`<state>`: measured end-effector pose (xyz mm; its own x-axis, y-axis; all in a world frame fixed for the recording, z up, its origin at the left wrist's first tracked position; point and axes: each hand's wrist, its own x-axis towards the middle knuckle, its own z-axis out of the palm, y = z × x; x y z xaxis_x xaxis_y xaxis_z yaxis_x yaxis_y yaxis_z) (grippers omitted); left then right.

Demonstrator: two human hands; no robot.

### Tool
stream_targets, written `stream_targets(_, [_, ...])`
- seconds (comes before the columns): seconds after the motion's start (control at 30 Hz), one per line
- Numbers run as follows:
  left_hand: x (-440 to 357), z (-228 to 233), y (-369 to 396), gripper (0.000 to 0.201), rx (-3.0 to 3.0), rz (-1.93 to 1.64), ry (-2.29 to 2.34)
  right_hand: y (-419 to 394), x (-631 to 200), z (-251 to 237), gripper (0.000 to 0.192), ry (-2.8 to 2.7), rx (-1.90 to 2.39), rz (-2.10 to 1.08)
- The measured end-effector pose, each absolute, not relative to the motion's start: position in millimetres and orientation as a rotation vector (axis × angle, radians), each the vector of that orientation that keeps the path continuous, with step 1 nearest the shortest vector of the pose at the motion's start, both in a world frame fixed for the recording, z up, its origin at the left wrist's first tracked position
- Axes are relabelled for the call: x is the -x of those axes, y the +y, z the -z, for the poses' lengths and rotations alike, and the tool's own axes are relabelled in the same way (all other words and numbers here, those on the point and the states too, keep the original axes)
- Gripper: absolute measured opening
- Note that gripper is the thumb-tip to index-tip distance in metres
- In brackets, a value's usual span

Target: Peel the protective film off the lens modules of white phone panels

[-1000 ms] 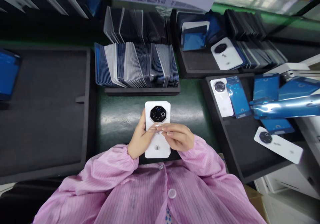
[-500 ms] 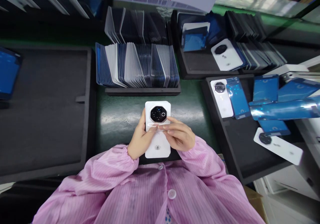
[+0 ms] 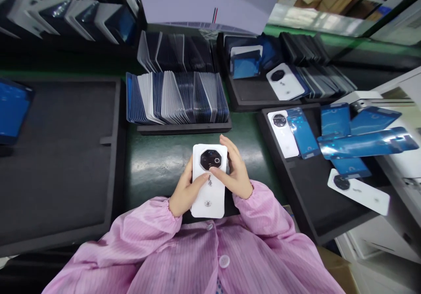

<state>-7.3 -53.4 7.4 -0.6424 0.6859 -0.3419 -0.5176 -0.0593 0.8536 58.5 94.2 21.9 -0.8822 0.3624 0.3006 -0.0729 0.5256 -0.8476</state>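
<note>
A white phone back panel (image 3: 208,197) with a dark octagonal camera area sits upright between my two hands. It looks like a small stack, since a second edge shows at its rim. My left hand (image 3: 184,191) is closed round the left edge, its thumb lying on the white face below the camera area. At the right edge is my right hand (image 3: 236,173), its thumb tip on the lower rim of the camera area and its fingers along the side. What the fingers do behind the panel is hidden.
Ahead stands a rack (image 3: 184,129) of many upright panels. A large black foam tray (image 3: 69,158) lies on the left, with a blue film-covered piece (image 3: 15,110). Another black tray (image 3: 305,193) on the right holds white panels and blue film sheets (image 3: 365,145).
My right hand has shifted from pinching across the panel's middle to gripping its right edge, thumb on the camera area. The view has tilted slightly upward.
</note>
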Motion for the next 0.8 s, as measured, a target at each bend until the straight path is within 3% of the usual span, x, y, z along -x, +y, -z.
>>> stream_targets(0.2, [9,-5,-55,0.059,-0.16,-1.862,1.449,138,-70,-22,0.06,-1.789,0.614,-1.308])
stream_targets(0.33, [14,-6,-57,0.055,-0.147,-1.885,1.435,183,-73,3,0.071,-1.903,0.778,-1.241])
stream_targets(0.47, [16,-7,-57,0.054,-0.162,-1.882,1.452,199,-65,22,0.066,-2.294,0.978,-0.807])
stream_targets(0.57, [15,-7,-55,0.055,-0.209,-1.87,1.504,182,-60,4,0.053,-2.277,0.923,-0.446])
stream_targets(0.63, [14,-8,-54,0.058,-0.243,-1.867,1.533,158,-57,-21,0.039,-2.213,0.711,-0.486])
stream_targets(0.7, [13,-8,-53,0.062,-0.284,-1.874,1.56,131,-52,-46,0.023,-2.288,0.435,-0.758])
stream_targets(0.8, [12,-7,-55,0.066,-0.381,-1.867,1.653,100,-42,-67,0.02,-2.452,0.226,-0.976])
